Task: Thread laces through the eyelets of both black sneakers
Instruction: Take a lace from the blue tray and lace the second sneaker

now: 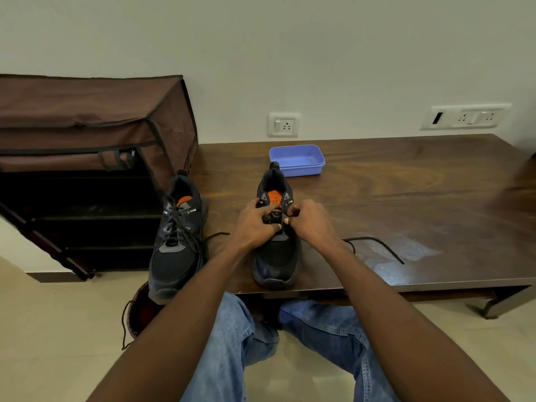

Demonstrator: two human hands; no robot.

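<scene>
Black lace trails loose beyond your right hand; both hands' fingers pinch at the sneaker eyelets, so a tug could unthread it.

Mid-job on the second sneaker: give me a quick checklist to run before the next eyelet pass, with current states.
1. First black sneaker at the table's left edge laced: ok.
2. Second black sneaker flat on the dark wooden table: ok.
3. Left hand and right hand both on its lacing area: ok.
4. Black lace trailing right, free of knots: ok.
5. Lace tip lined up with an eyelet: cannot tell.
6. Blue plastic tray clear of the work: ok.
</scene>
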